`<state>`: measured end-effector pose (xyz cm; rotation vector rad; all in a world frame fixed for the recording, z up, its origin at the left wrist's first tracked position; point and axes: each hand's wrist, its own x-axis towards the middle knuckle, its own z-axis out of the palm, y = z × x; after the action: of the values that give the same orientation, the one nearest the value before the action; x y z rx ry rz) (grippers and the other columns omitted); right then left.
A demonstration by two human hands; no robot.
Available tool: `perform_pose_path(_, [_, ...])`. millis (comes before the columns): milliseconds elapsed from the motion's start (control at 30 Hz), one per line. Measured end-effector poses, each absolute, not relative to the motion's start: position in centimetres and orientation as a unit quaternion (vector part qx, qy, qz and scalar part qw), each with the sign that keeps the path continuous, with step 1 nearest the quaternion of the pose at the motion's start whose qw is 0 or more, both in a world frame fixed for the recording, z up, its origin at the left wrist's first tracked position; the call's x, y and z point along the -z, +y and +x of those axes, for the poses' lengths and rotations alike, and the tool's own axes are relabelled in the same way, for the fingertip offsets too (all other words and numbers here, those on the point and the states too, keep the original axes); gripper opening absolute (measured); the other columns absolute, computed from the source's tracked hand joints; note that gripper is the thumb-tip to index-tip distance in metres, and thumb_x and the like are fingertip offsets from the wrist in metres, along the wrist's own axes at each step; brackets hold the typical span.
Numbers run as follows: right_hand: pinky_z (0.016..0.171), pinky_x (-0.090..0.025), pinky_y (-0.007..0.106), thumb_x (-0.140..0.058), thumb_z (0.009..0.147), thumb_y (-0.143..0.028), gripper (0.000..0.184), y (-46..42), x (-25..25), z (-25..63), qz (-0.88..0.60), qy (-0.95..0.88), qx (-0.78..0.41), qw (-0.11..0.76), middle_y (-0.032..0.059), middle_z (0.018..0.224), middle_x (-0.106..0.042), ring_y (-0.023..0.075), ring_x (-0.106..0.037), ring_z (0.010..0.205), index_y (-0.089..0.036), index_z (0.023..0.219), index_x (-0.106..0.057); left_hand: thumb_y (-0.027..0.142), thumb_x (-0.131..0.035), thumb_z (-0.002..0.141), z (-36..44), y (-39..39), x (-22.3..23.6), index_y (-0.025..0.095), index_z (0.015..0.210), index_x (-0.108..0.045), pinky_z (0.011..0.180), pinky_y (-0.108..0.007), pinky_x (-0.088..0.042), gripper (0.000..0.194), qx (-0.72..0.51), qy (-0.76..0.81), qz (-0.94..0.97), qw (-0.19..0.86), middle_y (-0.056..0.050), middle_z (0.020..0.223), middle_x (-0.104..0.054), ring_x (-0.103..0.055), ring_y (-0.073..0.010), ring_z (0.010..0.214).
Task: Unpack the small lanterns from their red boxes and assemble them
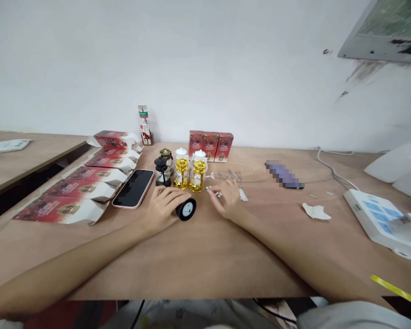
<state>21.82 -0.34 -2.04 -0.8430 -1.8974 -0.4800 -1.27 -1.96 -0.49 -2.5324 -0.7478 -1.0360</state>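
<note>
Black cylindrical piece with a pale round disc set in its end (187,209): one, in the left hand (164,206), just above or on the brown wooden table (205,265), contact unclear. Head view: disc end points toward the person and a bit right; long axis runs back from it, roughly level, far part hidden by fingers. Left fingers curled over the piece, gripping it. Right hand (228,198): thumb spread apart from bent fingers, nothing visible in the gap; beside small white round bits (218,194) (too small to count) and a loose pile of thin silver metal pieces (231,175), uncounted.

Six miniature lanterns upright past the hands: two shiny gold (197,177), two white, one black (162,172), one dark bronze. Three upright red printed cardboard boxes (210,146) behind. Five red printed boxes with white flaps out (78,188) lying in a row, left. One black-screened phone in pink case (133,188) between row and left hand. One purple pixelated phone-like slab (283,175), right.
</note>
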Motion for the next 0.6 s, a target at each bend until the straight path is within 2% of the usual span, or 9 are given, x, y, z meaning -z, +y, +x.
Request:
perform_pose_path(167, [0.065, -0.036, 0.033, -0.058, 0.083, -0.026, 0.005, -3.0, 2.1, 18.9, -0.201, -0.819, 0.167, 0.511, 0.0027, 0.073, -0.062, 0.0159, -0.051, 0.067, -0.022, 0.081, -0.059, 0.027, -0.051, 0.086, -1.0, -2.2, 0.5, 0.02, 0.111, -0.058, 0.078, -0.036, -0.032, 0.026, 0.334, -0.285, -0.881, 0.178, -0.007, 0.099, -0.071, -0.061, -0.0218, 0.094])
perform_pose_path(267, [0.065, -0.038, 0.032, -0.06, 0.083, -0.027, 0.006, -3.4, 2.0, 18.5, -0.198, -0.824, 0.16, 0.506, 0.0025, 0.073, -0.063, 0.0156, -0.052, 0.069, -0.021, 0.082, -0.059, 0.031, -0.052, 0.087, -0.9, -2.1, 0.6, 0.019, 0.112, -0.058, 0.076, -0.036, -0.032, 0.028, 0.331, -0.291, -0.881, 0.175, -0.008, 0.099, -0.071, -0.06, -0.0224, 0.092])
perform_pose_path(467, [0.066, -0.039, 0.031, -0.057, 0.087, -0.022, 0.008, -2.9, 2.1, 18.5, -0.194, -0.852, 0.1, 0.475, 0.0012, 0.072, -0.065, 0.0149, -0.051, 0.07, -0.02, 0.079, -0.058, 0.025, -0.049, 0.087, -0.7, -2.1, 0.9, 0.018, 0.109, -0.059, 0.072, -0.035, -0.03, 0.025, 0.336, -0.264, -0.877, 0.218, -0.006, 0.091, -0.072, -0.059, -0.0219, 0.085])
perform_pose_path(600, [0.066, -0.039, 0.032, -0.051, 0.09, -0.02, 0.012, -3.0, 2.0, 18.4, -0.206, -0.859, 0.104, 0.457, 0.0019, 0.073, -0.066, 0.0156, -0.051, 0.071, -0.019, 0.079, -0.057, 0.026, -0.048, 0.088, -0.6, -2.1, 0.9, 0.017, 0.109, -0.059, 0.072, -0.036, -0.03, 0.025, 0.325, -0.272, -0.876, 0.231, -0.007, 0.092, -0.072, -0.059, -0.0224, 0.084])
